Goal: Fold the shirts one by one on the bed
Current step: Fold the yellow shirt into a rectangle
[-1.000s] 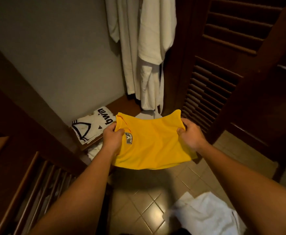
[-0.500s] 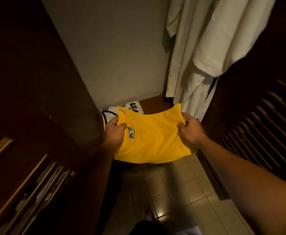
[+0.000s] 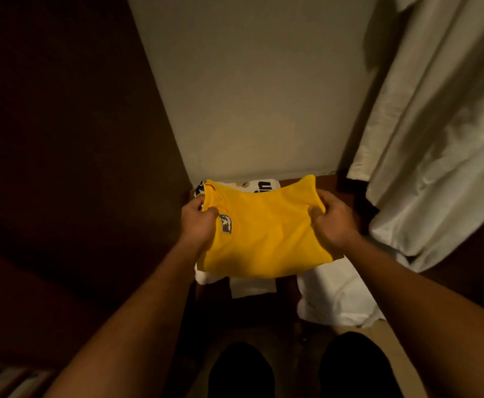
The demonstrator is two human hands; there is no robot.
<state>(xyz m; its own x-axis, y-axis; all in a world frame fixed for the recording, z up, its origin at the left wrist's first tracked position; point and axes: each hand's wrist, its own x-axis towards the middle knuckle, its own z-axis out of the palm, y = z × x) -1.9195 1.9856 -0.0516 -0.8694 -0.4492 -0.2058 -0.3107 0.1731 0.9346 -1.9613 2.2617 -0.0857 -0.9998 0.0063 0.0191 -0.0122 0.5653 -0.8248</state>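
Note:
A folded yellow shirt (image 3: 266, 237) with a small dark badge hangs between both hands over a low wooden shelf in a closet. My left hand (image 3: 198, 222) grips its left edge by the collar, thumb on top. My right hand (image 3: 334, 219) grips its right edge. Beneath it lies a folded white shirt with black lettering (image 3: 259, 185), mostly hidden. More white cloth (image 3: 252, 286) shows under the yellow shirt's lower edge.
White robes (image 3: 441, 133) hang at the right, close to my right arm. A pale wall (image 3: 249, 96) stands behind the shelf and a dark wooden panel (image 3: 62, 139) at the left. A white cloth (image 3: 335, 297) lies lower right. My dark-clad legs (image 3: 355, 366) show below.
I have stepped closer to the shelf. The yellow shirt, still held by both hands, now hangs right over the white shirt, covering most of it.

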